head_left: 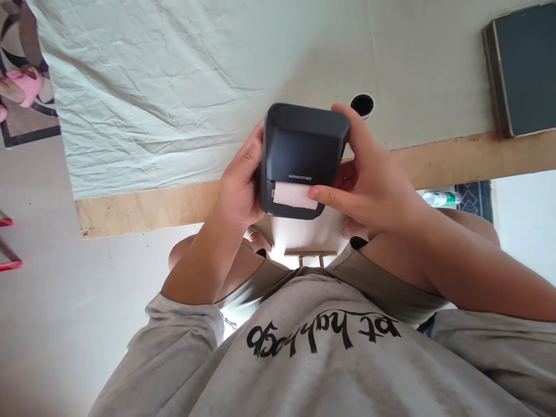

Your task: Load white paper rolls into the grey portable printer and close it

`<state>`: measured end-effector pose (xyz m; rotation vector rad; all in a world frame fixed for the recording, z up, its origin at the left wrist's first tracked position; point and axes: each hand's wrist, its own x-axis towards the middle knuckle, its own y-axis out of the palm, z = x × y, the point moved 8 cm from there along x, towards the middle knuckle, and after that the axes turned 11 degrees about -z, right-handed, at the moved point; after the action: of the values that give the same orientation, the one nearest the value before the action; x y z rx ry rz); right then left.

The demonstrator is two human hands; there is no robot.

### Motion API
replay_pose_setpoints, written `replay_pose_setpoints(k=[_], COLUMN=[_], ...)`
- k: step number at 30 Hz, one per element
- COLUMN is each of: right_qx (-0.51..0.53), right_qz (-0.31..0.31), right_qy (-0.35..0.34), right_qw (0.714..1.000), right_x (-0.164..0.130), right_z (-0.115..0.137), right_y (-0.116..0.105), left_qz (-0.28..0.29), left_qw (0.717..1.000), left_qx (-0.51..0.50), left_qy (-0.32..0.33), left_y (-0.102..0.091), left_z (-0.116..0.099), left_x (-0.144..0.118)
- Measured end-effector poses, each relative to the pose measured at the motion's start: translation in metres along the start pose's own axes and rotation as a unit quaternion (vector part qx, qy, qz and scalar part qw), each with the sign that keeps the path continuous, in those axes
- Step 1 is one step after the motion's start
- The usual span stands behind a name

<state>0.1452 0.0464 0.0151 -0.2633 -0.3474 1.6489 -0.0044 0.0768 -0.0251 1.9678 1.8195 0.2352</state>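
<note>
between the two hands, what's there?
Head view: the black label printer, white paper at its slot, gripped by left hand and right hand.

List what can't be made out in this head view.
- Label printer: its sides are covered by the left hand and right hand; underside faces away.
- Paper strip: its end sits under the right thumb; any print is too faint to tell.
- Small round black object: partly behind the right fingers, too small to identify.
- Dark flat case: cut off by the right edge.
</note>
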Motion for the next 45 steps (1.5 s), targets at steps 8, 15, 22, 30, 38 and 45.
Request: replay_pose_setpoints(k=[8,15,22,30,38,45], right_qx=[-0.121,-0.024,-0.241,-0.414,-0.029,0.211], right_qz=[-0.179,-0.249,-0.203,-0.049,0.034,-0.121], right_qy=[-0.123,-0.143,-0.189,-0.114,-0.114,0.063], right_qw=[0.969,0.958,0.93,0.902,0.993,0.968], right_x=[-0.008,-0.011,0.002,0.011,0.007,0.032], right_z=[0.046,0.064,0.061,0.05,0.05,-0.012], right_y=[-0.033,-0.044,-0.026,-0.005,-0.028,-0.081], left_qz=[0.07,0.077,0.086,0.077,0.102,0.074], left_qw=[0.997,0.997,0.992,0.994,0.992,0.995], left_qx=[0.0,0.027,0.079,0.076,0.062,0.067], left_qy=[-0.031,-0.009,0.04,0.029,0.031,-0.016], left_y=[0.006,0.019,0.024,0.027,0.021,0.021], left_z=[0.006,-0.004,-0.011,-0.013,-0.01,-0.01], left_x=[-0.002,-0.007,-0.008,-0.013,-0.009,-0.011])
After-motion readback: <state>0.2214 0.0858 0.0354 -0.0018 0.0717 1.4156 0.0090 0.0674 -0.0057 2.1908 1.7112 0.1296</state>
